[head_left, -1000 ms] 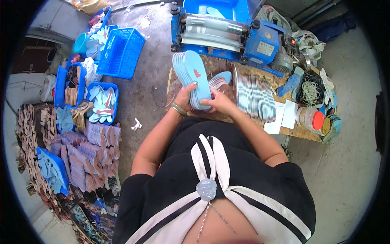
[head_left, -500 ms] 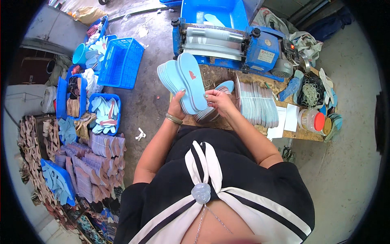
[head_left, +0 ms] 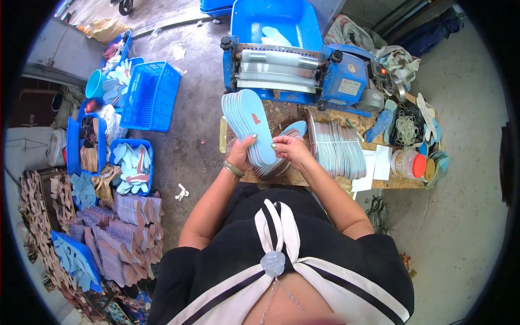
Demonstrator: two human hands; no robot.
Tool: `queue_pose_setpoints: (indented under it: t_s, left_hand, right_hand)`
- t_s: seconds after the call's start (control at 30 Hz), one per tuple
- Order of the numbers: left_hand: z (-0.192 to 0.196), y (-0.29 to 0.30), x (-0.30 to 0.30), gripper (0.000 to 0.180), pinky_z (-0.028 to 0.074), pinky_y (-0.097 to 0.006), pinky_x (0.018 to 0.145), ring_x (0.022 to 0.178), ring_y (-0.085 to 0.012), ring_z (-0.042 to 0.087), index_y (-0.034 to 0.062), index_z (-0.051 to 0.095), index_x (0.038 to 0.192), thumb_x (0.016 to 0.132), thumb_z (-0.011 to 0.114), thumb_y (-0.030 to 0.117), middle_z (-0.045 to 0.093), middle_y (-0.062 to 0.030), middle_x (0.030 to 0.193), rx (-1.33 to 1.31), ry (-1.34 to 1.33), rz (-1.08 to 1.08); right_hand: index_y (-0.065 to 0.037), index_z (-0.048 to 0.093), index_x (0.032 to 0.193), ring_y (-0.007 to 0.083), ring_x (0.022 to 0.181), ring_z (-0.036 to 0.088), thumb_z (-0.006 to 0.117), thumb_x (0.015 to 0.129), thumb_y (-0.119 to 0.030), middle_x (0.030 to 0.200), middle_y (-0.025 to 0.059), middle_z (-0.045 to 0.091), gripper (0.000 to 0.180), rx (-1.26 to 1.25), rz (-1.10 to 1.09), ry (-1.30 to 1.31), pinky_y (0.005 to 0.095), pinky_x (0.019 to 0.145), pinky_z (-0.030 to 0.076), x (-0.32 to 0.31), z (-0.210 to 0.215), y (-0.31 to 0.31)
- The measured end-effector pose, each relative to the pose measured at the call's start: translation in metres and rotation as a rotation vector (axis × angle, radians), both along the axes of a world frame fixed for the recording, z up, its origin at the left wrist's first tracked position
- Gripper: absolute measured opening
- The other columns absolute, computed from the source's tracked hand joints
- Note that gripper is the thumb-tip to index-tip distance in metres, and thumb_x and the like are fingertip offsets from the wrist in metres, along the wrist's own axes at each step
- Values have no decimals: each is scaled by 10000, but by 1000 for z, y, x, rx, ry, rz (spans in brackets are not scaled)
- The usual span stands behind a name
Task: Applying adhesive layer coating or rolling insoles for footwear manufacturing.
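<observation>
Head view: left hand (head_left: 242, 154) grips the lower end of a fanned stack of light-blue insoles (head_left: 250, 125), which rises toward 12 o'clock from it. At 3 o'clock of the stack's base, right hand (head_left: 291, 150) pinches its edge with curled fingers, over the wooden table (head_left: 281, 114).

My insoles (head_left: 250, 122) look soft, matt foam; the rollers (head_left: 277, 58) glossy metal, the bench (head_left: 281, 111) rough wood.
</observation>
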State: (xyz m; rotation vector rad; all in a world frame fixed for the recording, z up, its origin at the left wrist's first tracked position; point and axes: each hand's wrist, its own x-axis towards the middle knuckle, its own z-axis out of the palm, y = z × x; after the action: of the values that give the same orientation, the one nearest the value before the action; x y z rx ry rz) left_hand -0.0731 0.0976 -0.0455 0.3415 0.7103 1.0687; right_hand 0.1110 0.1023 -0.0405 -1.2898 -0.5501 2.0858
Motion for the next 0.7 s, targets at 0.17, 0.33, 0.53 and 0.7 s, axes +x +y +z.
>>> queue_pose_setpoints:
  t_s: [0.17,0.33,0.53,0.7]
  left_hand:
    - [1,14,2,478,499,-367,792,927,-230,577,3,399,1202,781,571,152,543,-120,1082,-34,-39,11]
    - [0,13,-16,368,504,-370,768,902,-236,587,9,476,1098,810,555,223,576,-117,1013,-104,-65,101]
    - [-6,-16,-21,366,484,-350,786,880,-203,581,26,482,1094,820,554,257,578,-81,974,-134,-8,178]
    - [-9,-32,-20,350,487,-350,778,858,-198,582,31,484,1093,796,572,194,577,-69,961,-206,-28,151]
  right_hand:
    - [-21,586,1020,100,699,591,582,795,-51,889,40,627,226,64,-101,26,204,603,481,6,13,11]
    - [-23,574,1043,107,721,603,554,806,-59,874,48,634,241,112,-177,-41,221,596,491,25,-22,46]
    - [-42,564,1032,115,702,598,538,827,-81,868,29,626,210,136,-236,-57,221,580,483,22,-47,100]
    - [-39,547,1043,121,690,596,528,844,-111,852,44,618,212,142,-414,6,224,569,483,19,-57,110]
